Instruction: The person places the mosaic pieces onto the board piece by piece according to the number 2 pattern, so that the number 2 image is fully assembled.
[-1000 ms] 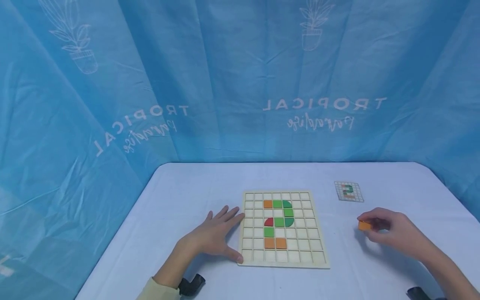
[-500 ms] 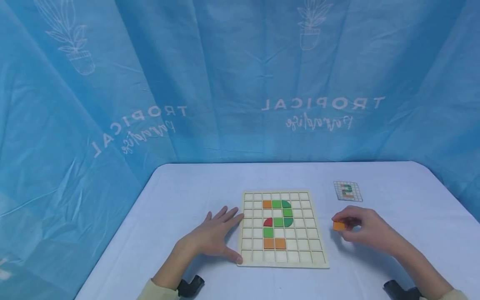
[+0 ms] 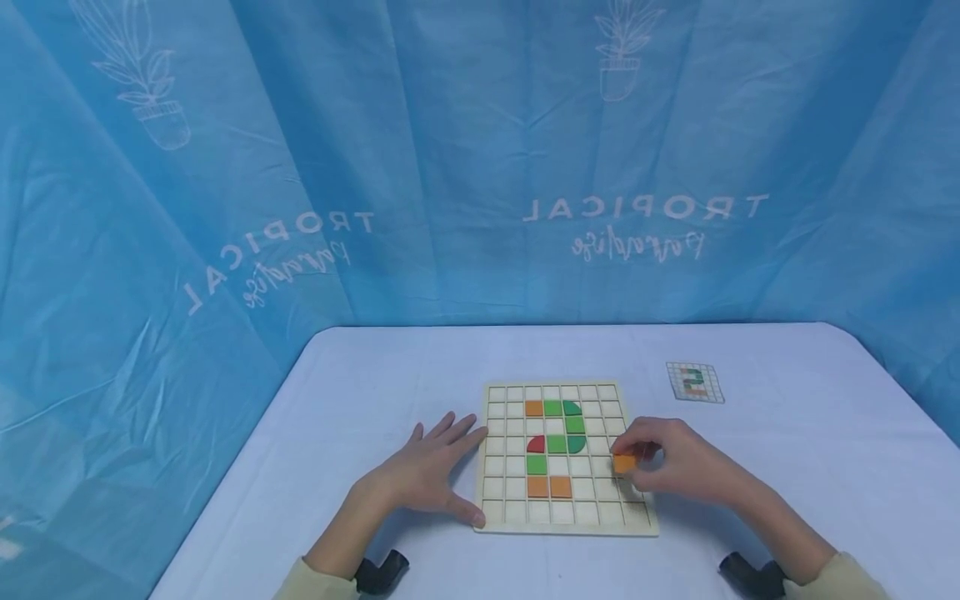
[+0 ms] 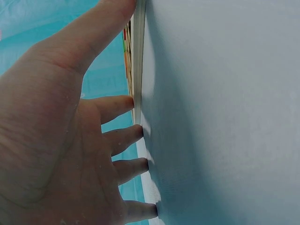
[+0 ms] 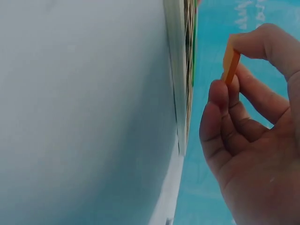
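Observation:
A pale wooden grid board [image 3: 600,512] lies on the white table, with green, orange and red tiles set in a figure like a 2. My left hand [image 3: 423,475] is spread at its left edge, thumb at the near corner and index fingertip against the side; the left wrist view shows the fingers [image 4: 117,108] along that edge. Over the board's right columns, my right hand [image 3: 686,462] pinches an orange square tile [image 3: 624,463] between thumb and fingers. In the right wrist view the same tile [image 5: 230,58] is held up off the board.
A small pattern card [image 3: 695,382] showing a 2 on a grid lies behind and right of the board. Blue curtains [image 3: 480,167] close off the back and left side of the white table [image 3: 375,375]. Black wrist straps sit on both forearms.
My right hand has carried the orange tile leftward from the table's right side to over the board's right columns. The left hand and the placed tiles stay where they were.

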`<action>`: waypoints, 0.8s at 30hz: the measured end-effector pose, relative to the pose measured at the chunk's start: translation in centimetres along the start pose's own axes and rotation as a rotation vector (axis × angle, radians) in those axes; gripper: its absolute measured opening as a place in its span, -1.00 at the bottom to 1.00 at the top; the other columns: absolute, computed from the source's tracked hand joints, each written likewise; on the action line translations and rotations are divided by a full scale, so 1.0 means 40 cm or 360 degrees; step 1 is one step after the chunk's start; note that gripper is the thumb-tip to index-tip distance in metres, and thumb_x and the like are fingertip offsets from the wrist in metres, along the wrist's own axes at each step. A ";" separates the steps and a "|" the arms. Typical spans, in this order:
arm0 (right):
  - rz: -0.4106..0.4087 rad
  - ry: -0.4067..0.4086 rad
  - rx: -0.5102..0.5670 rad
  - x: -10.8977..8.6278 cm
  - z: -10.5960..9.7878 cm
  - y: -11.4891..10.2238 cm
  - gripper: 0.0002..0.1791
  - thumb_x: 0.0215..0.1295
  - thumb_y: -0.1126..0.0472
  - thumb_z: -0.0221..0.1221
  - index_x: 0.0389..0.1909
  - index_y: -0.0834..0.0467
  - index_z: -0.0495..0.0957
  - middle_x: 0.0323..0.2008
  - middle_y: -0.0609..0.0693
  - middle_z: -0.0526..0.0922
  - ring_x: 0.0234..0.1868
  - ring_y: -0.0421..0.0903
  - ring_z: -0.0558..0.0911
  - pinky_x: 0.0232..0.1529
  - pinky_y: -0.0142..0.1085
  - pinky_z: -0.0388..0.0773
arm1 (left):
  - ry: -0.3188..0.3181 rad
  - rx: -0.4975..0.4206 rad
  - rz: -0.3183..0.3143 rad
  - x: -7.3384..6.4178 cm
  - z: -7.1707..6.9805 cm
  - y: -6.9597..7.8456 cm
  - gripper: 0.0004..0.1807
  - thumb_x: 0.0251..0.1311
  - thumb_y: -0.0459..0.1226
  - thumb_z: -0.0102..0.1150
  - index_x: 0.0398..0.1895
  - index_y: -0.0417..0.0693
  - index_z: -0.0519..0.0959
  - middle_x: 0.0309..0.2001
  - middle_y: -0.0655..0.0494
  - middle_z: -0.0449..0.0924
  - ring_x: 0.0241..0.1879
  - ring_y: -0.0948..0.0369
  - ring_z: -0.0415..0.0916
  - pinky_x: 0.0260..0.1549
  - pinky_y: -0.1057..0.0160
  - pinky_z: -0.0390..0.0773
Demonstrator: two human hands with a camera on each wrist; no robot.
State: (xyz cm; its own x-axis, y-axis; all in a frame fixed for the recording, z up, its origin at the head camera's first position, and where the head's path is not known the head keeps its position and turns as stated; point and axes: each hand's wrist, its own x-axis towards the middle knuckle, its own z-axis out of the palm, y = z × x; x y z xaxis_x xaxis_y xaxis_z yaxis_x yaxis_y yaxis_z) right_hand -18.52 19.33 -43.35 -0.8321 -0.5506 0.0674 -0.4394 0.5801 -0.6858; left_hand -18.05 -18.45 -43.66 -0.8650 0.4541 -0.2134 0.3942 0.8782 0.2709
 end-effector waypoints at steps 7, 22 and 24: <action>-0.0036 -0.0099 0.0001 0.031 0.034 -0.028 -0.73 0.02 0.16 0.39 -0.20 -0.08 0.68 -0.34 -0.24 0.59 -0.34 -0.15 0.51 -0.36 -0.34 0.50 | -0.0001 -0.0001 0.0004 0.000 -0.002 0.001 0.37 -0.55 0.59 0.18 0.50 0.24 0.12 0.51 0.15 -0.07 0.48 -0.01 -0.27 0.28 -0.33 -0.21; -0.0006 -0.0254 -0.0134 0.070 0.081 -0.070 -0.79 0.06 0.09 0.39 -0.24 -0.16 0.69 -0.33 -0.31 0.56 -0.32 -0.23 0.50 -0.30 -0.36 0.52 | 0.0015 0.0000 0.0006 -0.002 0.001 0.000 0.36 -0.54 0.59 0.18 0.50 0.25 0.11 0.51 0.15 -0.07 0.48 0.00 -0.28 0.28 -0.32 -0.22; -0.0011 -0.0267 -0.0141 0.072 0.082 -0.074 -0.80 0.06 0.09 0.39 -0.25 -0.16 0.69 -0.32 -0.32 0.56 -0.31 -0.23 0.51 -0.27 -0.35 0.52 | 0.0012 0.0000 0.0006 -0.003 0.001 -0.001 0.36 -0.54 0.59 0.18 0.50 0.25 0.11 0.51 0.15 -0.07 0.48 0.00 -0.28 0.28 -0.32 -0.22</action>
State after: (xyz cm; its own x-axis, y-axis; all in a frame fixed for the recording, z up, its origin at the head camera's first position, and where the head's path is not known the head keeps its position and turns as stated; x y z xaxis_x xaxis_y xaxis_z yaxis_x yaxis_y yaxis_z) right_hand -18.50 14.07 -43.52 -0.7640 -0.6428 -0.0550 -0.4793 0.6226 -0.6186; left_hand -17.96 -18.51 -43.68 -0.8658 0.4563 -0.2052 0.3974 0.8764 0.2719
